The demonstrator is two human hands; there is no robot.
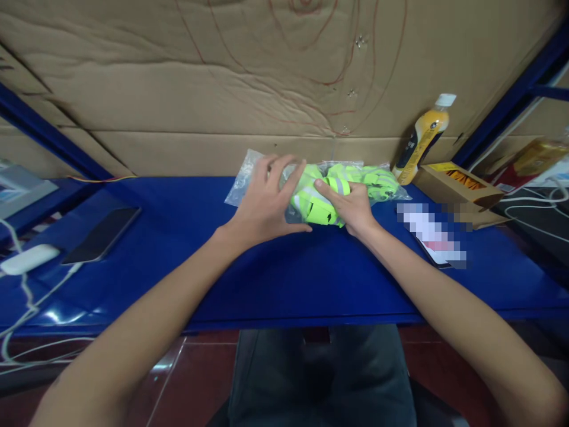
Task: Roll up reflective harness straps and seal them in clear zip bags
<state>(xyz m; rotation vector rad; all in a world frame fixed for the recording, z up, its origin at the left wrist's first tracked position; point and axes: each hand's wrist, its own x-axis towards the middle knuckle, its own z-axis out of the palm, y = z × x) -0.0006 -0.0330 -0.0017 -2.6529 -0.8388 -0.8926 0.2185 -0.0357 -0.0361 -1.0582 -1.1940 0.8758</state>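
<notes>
A rolled neon-yellow reflective vest [313,201] with grey bands lies near the back of the blue shelf. My right hand [358,207] is closed around its right part, thumb on top. At the vest's left end my left hand [264,204] has its fingers spread and slightly blurred; whether it touches the vest is hard to tell. A clear plastic bag [243,178] sticks out behind my left hand. Beyond my right hand, more neon-yellow fabric [380,181] sits in clear plastic.
On the right stand a yellow drink bottle [422,139], a cardboard box [462,187] and a phone with a blurred-out screen [433,234]. To the left lie a dark phone [104,234], a white device [31,259] and cables. A cardboard wall [178,101] closes the back.
</notes>
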